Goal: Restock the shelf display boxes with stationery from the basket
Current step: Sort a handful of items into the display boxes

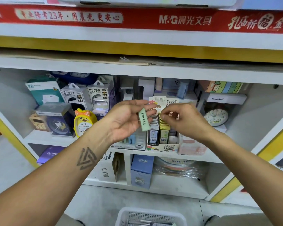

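L hand (126,119) loosely cradles green pack (144,119) | R hand (183,117) fingers curled, contents unclear | risk: pack slips onto display box (162,145) below my fingers.

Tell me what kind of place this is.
Most likely a stationery shop. A red M&G stationery banner runs above white shelves holding boxed power banks, alarm clocks and a display box of pencil-lead cases.
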